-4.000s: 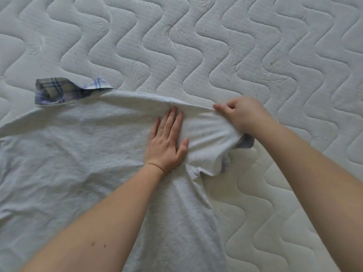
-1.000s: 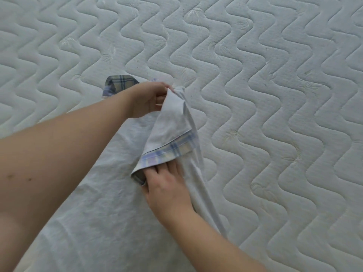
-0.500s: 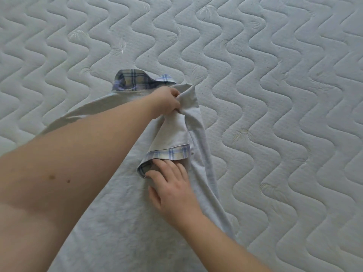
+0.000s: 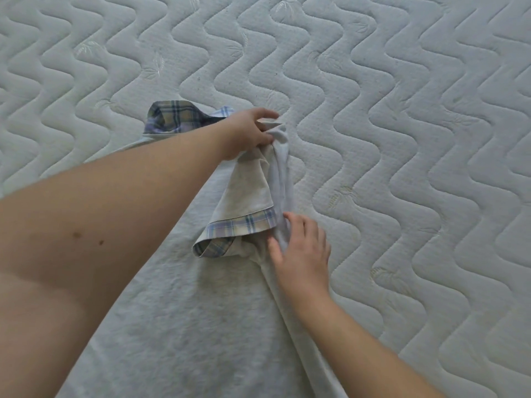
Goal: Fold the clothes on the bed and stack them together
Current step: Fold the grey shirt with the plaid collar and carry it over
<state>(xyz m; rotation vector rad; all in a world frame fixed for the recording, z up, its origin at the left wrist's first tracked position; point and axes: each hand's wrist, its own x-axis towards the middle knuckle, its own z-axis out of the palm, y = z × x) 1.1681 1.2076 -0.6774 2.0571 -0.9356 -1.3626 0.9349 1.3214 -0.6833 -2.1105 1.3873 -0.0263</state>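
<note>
**Sleeve folded in over a grey shirt on the bed**

A grey shirt [image 4: 178, 326] lies flat on the quilted mattress [image 4: 402, 139], its plaid collar [image 4: 172, 117] at the far end. The right-side sleeve [image 4: 247, 191] is turned inward over the body of the shirt, its plaid cuff [image 4: 238, 228] facing up.

The left hand [image 4: 250, 133] reaches across and grips the bunched shoulder of the shirt, fingers [image 4: 265, 113] curled round the fabric and lifting it slightly off the bed. The right hand [image 4: 301, 254] lies on the side edge of the shirt just beside the cuff, fingers [image 4: 290, 222] nearly straight and a little spread, pressing the cloth down. Its forearm runs along the shirt's right edge.
</note>
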